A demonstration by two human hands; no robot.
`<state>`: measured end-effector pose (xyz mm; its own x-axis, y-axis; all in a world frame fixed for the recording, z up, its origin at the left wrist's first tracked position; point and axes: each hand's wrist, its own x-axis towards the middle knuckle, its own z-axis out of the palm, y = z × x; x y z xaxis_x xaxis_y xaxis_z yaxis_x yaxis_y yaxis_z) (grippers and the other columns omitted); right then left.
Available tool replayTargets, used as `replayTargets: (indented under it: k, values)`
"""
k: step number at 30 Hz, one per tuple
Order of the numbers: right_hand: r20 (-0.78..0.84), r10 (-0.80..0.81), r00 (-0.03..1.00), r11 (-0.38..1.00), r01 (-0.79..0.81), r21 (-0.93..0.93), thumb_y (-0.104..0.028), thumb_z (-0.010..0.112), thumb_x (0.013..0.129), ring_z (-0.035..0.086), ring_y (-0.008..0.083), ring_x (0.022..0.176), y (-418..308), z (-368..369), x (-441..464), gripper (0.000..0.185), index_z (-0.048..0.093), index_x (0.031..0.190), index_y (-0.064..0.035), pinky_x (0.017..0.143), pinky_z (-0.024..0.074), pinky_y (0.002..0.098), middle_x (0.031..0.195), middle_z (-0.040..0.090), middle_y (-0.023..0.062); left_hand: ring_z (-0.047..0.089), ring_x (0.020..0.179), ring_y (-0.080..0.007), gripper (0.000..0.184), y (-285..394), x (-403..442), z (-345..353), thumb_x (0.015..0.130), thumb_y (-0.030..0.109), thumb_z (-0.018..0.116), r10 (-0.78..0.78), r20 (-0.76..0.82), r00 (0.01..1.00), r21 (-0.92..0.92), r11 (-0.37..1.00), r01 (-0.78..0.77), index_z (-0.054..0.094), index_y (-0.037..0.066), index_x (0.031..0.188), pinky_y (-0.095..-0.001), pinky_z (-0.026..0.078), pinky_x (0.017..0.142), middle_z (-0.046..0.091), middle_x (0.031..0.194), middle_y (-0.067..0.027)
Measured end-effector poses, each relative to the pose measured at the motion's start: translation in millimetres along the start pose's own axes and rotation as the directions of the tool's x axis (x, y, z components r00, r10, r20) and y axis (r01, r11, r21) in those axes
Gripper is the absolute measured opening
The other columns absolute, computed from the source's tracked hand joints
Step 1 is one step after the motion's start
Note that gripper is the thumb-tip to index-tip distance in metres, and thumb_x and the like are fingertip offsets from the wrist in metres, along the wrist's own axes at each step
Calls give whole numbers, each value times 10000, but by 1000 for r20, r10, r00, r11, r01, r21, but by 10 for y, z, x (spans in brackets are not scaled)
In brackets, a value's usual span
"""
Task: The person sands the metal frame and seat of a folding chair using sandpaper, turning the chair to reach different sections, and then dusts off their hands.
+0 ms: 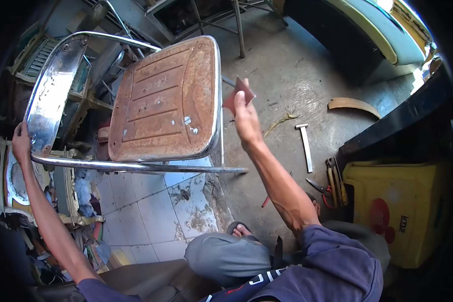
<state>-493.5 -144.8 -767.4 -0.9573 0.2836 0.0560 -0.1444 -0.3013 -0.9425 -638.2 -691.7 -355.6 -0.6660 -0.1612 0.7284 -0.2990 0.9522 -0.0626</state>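
Note:
A metal chair with a chromed tube frame [151,164] lies tipped in front of me, its rusty brown seat [158,100] facing up toward me. Flaked spots and pressed grooves mark the seat. My left hand [21,142] is closed around the tube beside the shiny metal backrest [55,93]. Just right of the seat's edge, my right hand [246,121] pinches a folded piece of reddish-brown sandpaper [230,102], with the thumb on top. The sandpaper appears apart from the seat.
On the concrete floor lie a hammer [305,147], pliers [333,181], scissors [319,187] and a curved wooden strip [355,104]. A yellow plastic container [402,211] stands at right. Ornate frame pieces and clutter [73,189] crowd the left. White tiles [141,219] lie below the chair.

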Motion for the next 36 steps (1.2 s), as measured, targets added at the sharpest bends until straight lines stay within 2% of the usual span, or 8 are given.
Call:
replayTargets:
  k: [3,5,9,16,24,27,31,36]
  values:
    - [-332,-98,938,994,106,6,-423,402,1093,419,298,1405,-306,-447,237,634,276,1597,-59,1193,308,433,1527,420,193,602,1225,-392,485,1115,-1223,-371,1015,378,573,348,-367,863,355,910,-216,608,63,1382,-429,461,1034,638,1342,-193]
    - [-327,-175,929,985,168,-48,-299,395,1092,372,299,1467,-462,-712,38,580,297,1572,12,1209,295,398,1582,383,206,556,1297,-318,392,1963,-2326,-500,1015,199,596,286,-249,925,-411,834,-368,601,9,1357,-444,442,1080,615,1368,-180]
    - [-372,4,928,1000,2,16,-232,411,1073,506,279,1336,-121,-799,-298,555,329,1558,23,1153,378,382,1536,445,210,425,1417,-347,766,3223,-4017,-283,876,459,752,783,-60,619,-444,534,-719,462,151,1515,-547,229,1224,436,1552,-145]
    - [-57,-242,969,951,225,-213,-219,434,1077,388,375,1462,-15,-105,-862,553,312,1574,-9,1182,338,441,1574,403,238,491,1399,-313,784,3342,-4339,110,758,75,723,739,46,672,-441,619,-650,501,152,1506,-494,344,1177,542,1495,-116]
    - [598,-592,540,381,842,-382,-17,515,764,279,207,1539,270,527,-1201,772,460,1528,-110,1268,47,550,1633,366,86,436,1441,-322,706,2258,-4677,-173,717,-62,633,541,156,826,-426,792,-438,603,80,1408,-540,234,1207,569,1475,-102]
    - [497,-467,732,263,651,-712,-40,477,903,175,217,1565,359,421,-546,709,329,1590,-130,1273,-11,537,1671,275,61,412,1451,-348,782,1927,-4804,-89,639,-103,596,456,231,859,-425,842,-332,602,63,1403,-564,191,1221,556,1488,-105]
    - [816,-458,353,365,912,-189,-49,384,984,213,227,1551,290,623,-929,614,325,1584,-164,1276,53,542,1666,285,40,383,1469,-362,835,1781,-4851,122,578,-105,558,436,170,884,-509,807,-300,655,148,1369,-603,136,1224,551,1496,-102]
    - [517,-454,726,220,653,-725,137,498,851,265,311,1528,109,338,94,756,411,1540,-159,1264,118,571,1617,380,72,419,1445,-352,787,1858,-4896,65,599,-120,513,398,146,906,-524,807,-270,684,130,1325,-592,149,1218,599,1442,-91]
